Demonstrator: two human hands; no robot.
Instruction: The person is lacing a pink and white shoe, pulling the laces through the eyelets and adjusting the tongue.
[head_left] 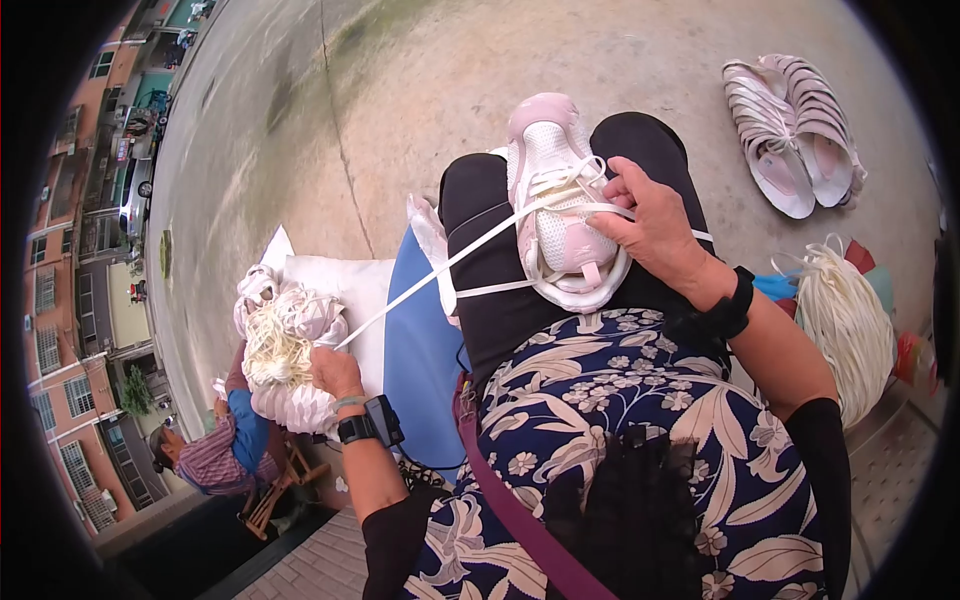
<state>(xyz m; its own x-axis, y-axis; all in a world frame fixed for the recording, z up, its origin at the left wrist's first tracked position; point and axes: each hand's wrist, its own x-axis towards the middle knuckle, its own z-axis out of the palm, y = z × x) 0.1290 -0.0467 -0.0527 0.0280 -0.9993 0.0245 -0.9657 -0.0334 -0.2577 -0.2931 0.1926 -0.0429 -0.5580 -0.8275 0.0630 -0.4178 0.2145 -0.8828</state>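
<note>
A pink and white sneaker [552, 215] rests on my lap between my knees, toe pointing away from me. White shoelace [440, 270] is threaded through its upper part, and one length runs taut from the eyelets down to the left. My left hand [338, 375] is closed on that length, beside a pile of pale shoe uppers and cream laces [280, 340]. At the sneaker's right side, my right hand [650, 215] has its thumb and fingers bent around another stretch of the lace. Another pale band crosses my thighs beneath the sneaker.
Stacked pink and white shoe uppers [795, 135] lie on the concrete ground at the far right. A thick bundle of cream laces [845, 330] hangs near my right elbow. Blue material [415, 320] lies beside my left thigh. Another person [220, 445] sits at the left.
</note>
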